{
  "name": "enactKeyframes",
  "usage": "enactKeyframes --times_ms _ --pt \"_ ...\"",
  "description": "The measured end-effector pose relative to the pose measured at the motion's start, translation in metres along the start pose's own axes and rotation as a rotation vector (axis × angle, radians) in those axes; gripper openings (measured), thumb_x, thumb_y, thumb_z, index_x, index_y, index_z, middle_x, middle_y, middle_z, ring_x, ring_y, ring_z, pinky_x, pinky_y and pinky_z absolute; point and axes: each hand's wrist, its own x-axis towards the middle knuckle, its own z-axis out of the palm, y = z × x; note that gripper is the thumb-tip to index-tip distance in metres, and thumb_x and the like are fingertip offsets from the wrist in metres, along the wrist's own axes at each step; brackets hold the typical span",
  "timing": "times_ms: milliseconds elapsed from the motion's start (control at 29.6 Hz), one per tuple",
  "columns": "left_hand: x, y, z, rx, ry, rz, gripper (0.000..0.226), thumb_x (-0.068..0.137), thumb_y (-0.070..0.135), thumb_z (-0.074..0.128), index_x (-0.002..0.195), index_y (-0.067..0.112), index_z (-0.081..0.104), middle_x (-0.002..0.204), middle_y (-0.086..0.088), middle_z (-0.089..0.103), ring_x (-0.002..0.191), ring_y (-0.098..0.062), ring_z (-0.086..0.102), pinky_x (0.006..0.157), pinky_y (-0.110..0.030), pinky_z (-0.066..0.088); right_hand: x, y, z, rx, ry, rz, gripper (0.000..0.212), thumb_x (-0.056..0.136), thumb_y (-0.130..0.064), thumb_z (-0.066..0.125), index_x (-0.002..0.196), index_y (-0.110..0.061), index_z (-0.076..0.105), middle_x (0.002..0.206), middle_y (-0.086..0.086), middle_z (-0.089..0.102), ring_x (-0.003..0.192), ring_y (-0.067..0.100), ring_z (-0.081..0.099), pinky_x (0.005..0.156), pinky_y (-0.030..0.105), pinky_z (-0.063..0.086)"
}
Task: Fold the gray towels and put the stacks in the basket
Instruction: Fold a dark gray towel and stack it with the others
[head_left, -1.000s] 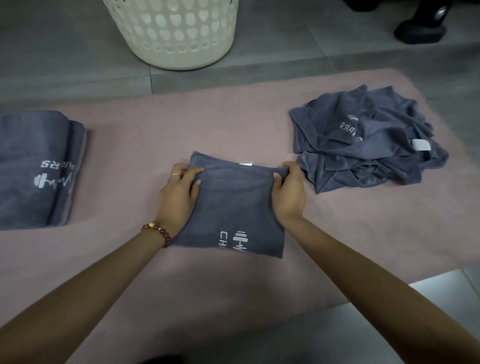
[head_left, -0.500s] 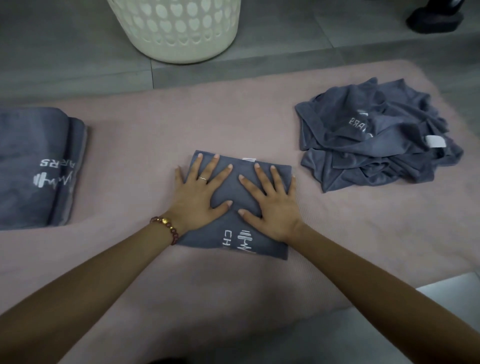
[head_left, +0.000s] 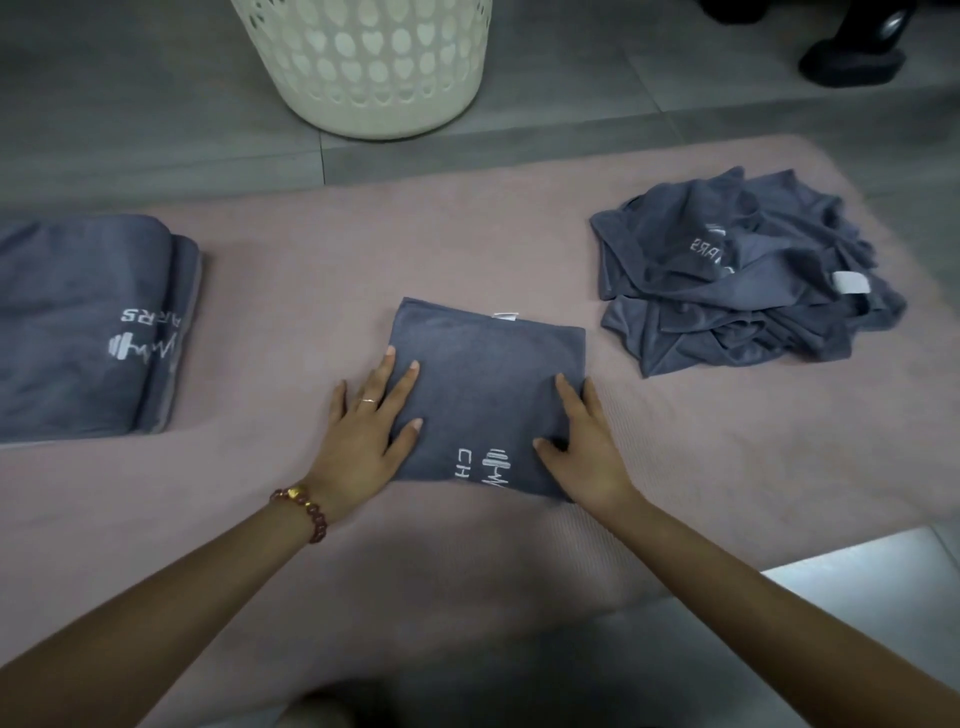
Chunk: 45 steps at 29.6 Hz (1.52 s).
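**Now that the fold is pressed, the hands part to its edges**

Where half a second ago all ten fingers lay spread across the middle of the cloth, they have now slid apart to its two sides. On the left hand (head_left: 363, 441) the fingers (head_left: 402, 387) are straight and relaxed; the inner ones and the thumb rest on the left margin of the folded towel (head_left: 488, 384), and the outer ones lie on the pink mat (head_left: 311, 249) just beside it. The right hand (head_left: 582, 452) mirrors this, with its fingers (head_left: 569, 397) laid flat along the right edge and its thumb reaching inward near the printed logo. Neither hand pinches or curls round anything, so both only press. A second ago they were gripping the far corners, so the fold has been closed, smoothed, and is now being squared at the sides.

That towel lies flat in the middle of the mat as a compact rectangle with a small white tag at its far edge. A stack of folded towels (head_left: 78, 322) sits well apart to the left, which is probably where this one goes next. To the right, near the towel but not touching it, a crumpled heap of unfolded towels (head_left: 737, 270) remains, so plenty of folding is left. The cream basket (head_left: 363, 67) stands on the tiled floor beyond the mat, and its inside is out of view.

With the hands at the edges, the likely next move is to slip the fingers under and lift, keeping the layers from sliding open.
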Motion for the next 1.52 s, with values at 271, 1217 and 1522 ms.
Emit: enactKeyframes --times_ms 271,1217,1522 --pt "-0.001 0.0 0.001 0.076 0.005 0.004 0.065 0.089 0.055 0.009 0.15 0.03 0.008 0.159 -0.002 -0.004 0.144 -0.022 0.016 0.112 -0.049 0.001 0.009 0.001 -0.008 0.419 0.101 0.133 0.053 0.078 0.004 0.059 0.122 -0.025 0.05 0.123 0.005 0.049 0.108 0.02 0.051 0.095 0.034 0.048" --pt "-0.032 -0.084 -0.125 0.183 0.33 -0.143 0.074 0.073 0.033 0.038 0.145 0.02 0.023 0.15 -0.021 0.027 0.134 -0.025 0.023 0.108 -0.039 0.015 0.105 -0.265 -0.011 -0.31 0.014 -0.968 0.071 0.078 0.011 0.05 0.142 -0.017 0.039 0.153 0.01 0.018 0.138 0.025 0.028 0.1 0.018 0.031" --pt "-0.069 -0.134 -0.108 0.281 0.232 -0.064 0.075 0.068 0.016 0.051 0.139 0.001 0.033 0.147 -0.02 0.034 0.136 -0.028 0.027 0.114 -0.033 0.011 0.109 -0.178 0.127 -1.035 -0.233 -1.285 0.04 0.077 -0.017 0.051 0.11 -0.032 0.067 0.129 -0.001 0.059 0.09 0.018 0.06 0.063 0.023 0.046"
